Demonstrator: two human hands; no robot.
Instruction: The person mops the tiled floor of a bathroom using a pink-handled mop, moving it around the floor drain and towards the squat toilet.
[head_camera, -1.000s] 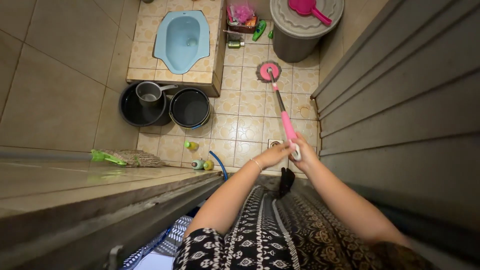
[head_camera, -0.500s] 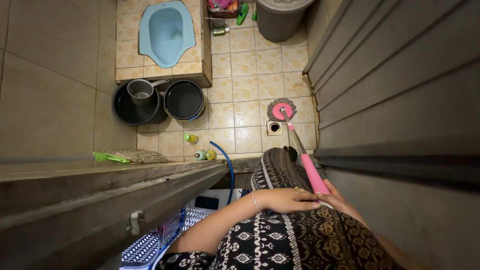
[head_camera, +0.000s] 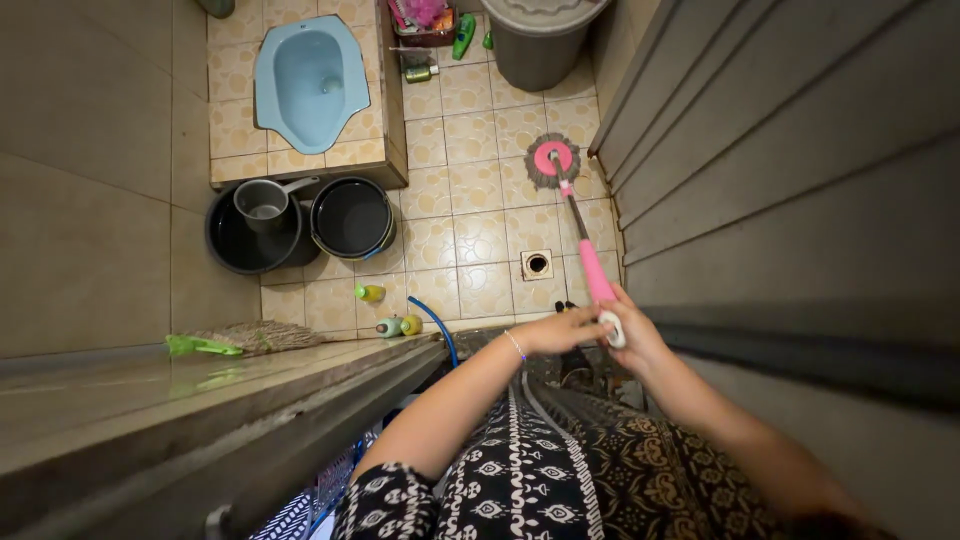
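Both hands are clenched on the mop (head_camera: 577, 225) handle's near end: left hand (head_camera: 560, 330) beside right hand (head_camera: 630, 335), at the pink foam sleeve. The round pink mop head with its grey fringe rests flat on the far floor tiles (head_camera: 480, 235), near the grey bin (head_camera: 535, 40). Tiles are glossy, beige, patterned; no wet streaks can be made out, so coverage cannot be judged. Floor drain (head_camera: 537, 264) lies between head and hands.
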